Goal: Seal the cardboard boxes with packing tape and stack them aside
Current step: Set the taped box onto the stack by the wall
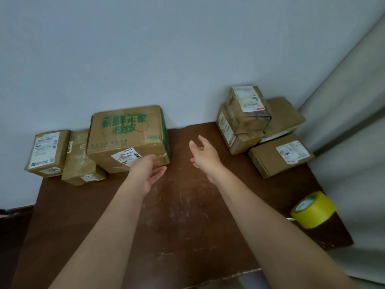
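You face a dark brown wooden table (pixel 177 215), its matt top scuffed and streaked with pale scratches. The large box with green print (pixel 127 136) is matt brown cardboard, creased at the edges, with a white paper label (pixel 126 157) and glossy clear tape across its near face. The small box at far left (pixel 46 153) is cardboard under a white paper label, and the one beside it (pixel 78 157) shines with wrinkled clear tape. The stack of boxes at right (pixel 250 119) is worn, rumpled cardboard. The roll of tape (pixel 313 209) looks like glossy yellow plastic. The wall (pixel 166 49) behind is smooth, matt paint.
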Available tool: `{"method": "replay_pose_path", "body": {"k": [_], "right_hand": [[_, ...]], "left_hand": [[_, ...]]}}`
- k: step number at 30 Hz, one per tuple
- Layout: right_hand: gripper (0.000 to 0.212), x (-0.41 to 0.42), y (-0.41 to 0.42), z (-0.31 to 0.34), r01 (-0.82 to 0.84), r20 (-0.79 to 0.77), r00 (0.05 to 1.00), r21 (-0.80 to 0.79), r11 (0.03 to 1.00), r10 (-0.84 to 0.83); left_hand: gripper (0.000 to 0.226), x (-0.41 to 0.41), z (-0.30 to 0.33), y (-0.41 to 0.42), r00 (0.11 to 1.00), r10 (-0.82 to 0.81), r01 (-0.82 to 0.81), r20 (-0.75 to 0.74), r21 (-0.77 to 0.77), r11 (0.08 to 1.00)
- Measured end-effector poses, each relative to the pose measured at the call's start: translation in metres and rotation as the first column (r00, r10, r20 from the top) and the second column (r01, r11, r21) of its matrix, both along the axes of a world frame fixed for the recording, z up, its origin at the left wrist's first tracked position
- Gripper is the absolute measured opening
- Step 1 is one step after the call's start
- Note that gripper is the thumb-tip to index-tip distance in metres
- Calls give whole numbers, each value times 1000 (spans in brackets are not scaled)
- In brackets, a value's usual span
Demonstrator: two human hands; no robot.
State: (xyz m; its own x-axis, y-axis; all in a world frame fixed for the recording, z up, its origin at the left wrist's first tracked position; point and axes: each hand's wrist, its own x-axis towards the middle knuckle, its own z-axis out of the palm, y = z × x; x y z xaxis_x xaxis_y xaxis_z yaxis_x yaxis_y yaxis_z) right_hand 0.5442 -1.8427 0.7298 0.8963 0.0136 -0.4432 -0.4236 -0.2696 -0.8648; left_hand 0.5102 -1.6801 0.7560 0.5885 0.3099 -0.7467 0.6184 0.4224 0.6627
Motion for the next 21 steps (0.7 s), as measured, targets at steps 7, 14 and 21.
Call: {"method": "replay_pose_path", "body": {"k": [7,14,21], "right_hand": [[57,-32,-75,16,122,-19,992,-40,992,-123],[46,-36,-148,34,226,-27,973,-54,973,-228],[35,-17,-227,35,211,-40,977,-24,977,-212]], "left_hand": [[9,-11,6,-66,980,-197,197,16,5,980],[19,7,19,-132,959,-281,279,36,41,959],[32,42,16,-204,976,-219,217,19,57,974]]}}
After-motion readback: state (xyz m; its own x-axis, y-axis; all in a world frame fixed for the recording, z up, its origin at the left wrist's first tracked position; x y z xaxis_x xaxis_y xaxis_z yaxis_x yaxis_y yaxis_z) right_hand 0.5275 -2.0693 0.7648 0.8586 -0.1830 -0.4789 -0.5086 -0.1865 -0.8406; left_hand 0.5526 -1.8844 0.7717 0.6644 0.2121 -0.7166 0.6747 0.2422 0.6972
